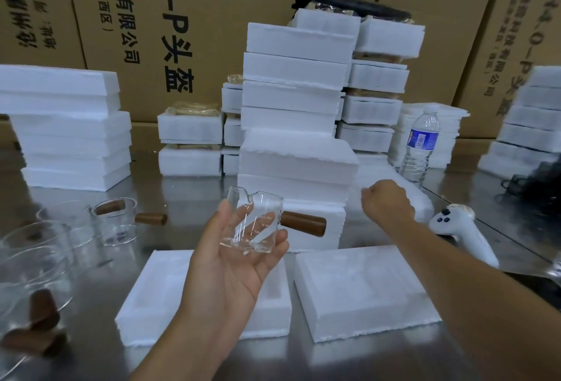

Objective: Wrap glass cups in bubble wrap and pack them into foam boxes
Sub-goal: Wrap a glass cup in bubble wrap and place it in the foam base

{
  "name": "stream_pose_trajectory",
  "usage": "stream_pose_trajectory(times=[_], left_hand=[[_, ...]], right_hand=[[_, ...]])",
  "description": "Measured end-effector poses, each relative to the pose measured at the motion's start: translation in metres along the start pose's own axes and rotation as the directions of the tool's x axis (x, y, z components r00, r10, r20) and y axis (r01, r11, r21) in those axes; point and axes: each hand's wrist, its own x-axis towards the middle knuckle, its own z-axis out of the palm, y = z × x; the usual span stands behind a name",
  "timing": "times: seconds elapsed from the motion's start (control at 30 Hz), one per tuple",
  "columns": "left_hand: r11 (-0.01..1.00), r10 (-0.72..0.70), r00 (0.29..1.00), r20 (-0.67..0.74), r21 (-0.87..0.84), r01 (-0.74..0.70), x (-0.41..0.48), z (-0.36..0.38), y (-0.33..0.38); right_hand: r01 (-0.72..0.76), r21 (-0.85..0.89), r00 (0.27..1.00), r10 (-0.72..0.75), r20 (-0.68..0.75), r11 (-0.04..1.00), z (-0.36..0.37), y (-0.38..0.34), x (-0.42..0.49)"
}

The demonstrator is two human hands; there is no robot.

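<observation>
Grip on the glass cup (256,224): left hand (239,262) palm up, thumb against the near wall, fingers (274,242) curled under the base, brown wooden handle sticking out to the right. Cup held in the air above an open foam box (142,295) on the metal table (91,356). Right hand (385,203) farther back, knuckles up, fingers curled under over white padding (420,198); impossible to tell whether pinching it. Second foam box (364,292) just beside the first. More cups (117,223) at left.
</observation>
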Motion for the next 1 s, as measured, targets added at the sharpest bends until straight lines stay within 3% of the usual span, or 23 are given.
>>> stream_pose_trajectory(times=[0.1, 0.17, 0.23, 0.33, 0.43, 0.5, 0.63, 0.73, 1.0], left_hand=[[1.0, 0.001, 1.0, 0.008, -0.015, -0.001, 0.0, -0.002, 0.001], [0.999, 0.003, 1.0, 0.009, -0.034, -0.002, 0.0, -0.003, 0.002], [0.998, 0.002, 1.0, -0.005, -0.057, -0.003, 0.001, -0.002, 0.003], [0.997, 0.018, 1.0, -0.015, -0.073, -0.019, 0.0, -0.002, 0.003], [0.996, 0.059, 0.998, 0.023, -0.068, -0.058, -0.002, -0.001, 0.005], [0.993, 0.095, 0.994, 0.05, -0.082, -0.091, -0.003, -0.001, 0.009], [0.976, 0.149, 0.986, 0.07, -0.172, -0.135, -0.003, -0.005, 0.021], [0.967, 0.161, 0.985, 0.065, -0.21, -0.144, -0.002, -0.009, 0.028], [0.956, 0.166, 0.986, 0.017, -0.249, -0.156, 0.002, -0.018, 0.032]], right_hand=[[-0.005, 0.382, 0.99, 0.058, -0.126, 0.924, -0.03, -0.009, -0.01], [0.081, 0.604, 0.975, 0.061, -0.211, 0.793, -0.049, -0.016, -0.024], [0.21, 0.715, 0.958, 0.005, -0.286, 0.667, -0.064, -0.02, -0.045], [0.448, 0.677, 0.884, -0.177, -0.432, 0.584, -0.074, -0.023, -0.088], [0.701, 0.477, 0.709, -0.451, -0.542, 0.53, -0.073, -0.029, -0.134], [0.792, 0.388, 0.611, -0.623, -0.489, 0.472, -0.068, -0.033, -0.159], [0.826, 0.309, 0.53, -0.836, -0.141, 0.472, -0.053, -0.039, -0.191], [0.847, 0.258, 0.476, -0.879, 0.021, 0.465, -0.039, -0.042, -0.202], [0.905, 0.187, 0.361, -0.922, 0.142, 0.383, -0.01, -0.046, -0.215]])
